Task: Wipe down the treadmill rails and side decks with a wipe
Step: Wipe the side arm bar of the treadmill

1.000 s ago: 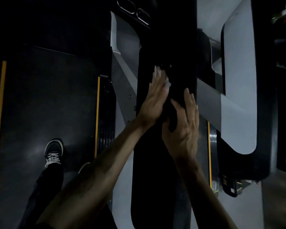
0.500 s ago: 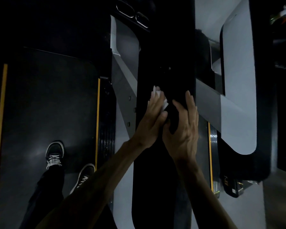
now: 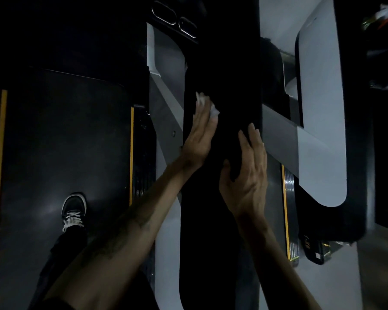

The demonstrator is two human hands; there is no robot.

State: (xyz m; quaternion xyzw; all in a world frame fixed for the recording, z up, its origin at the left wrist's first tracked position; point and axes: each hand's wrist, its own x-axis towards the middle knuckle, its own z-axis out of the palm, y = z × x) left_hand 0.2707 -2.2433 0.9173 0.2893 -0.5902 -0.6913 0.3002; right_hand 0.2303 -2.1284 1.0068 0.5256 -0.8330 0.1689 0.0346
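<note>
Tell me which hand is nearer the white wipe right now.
Left. The left hand presses the wipe flat onto the black rail; the right hand rests on the rail beside it, apart.

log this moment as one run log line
phase: wiping | left hand: flat, pressing crumpled white wipe on long black rail | right hand: braced on rail | side decks: not being wiped

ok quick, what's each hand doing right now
Left hand: open, straight fingers pressing the white wipe onto the black rail.
Right hand: open, resting flat on that rail, holding nothing.
</note>
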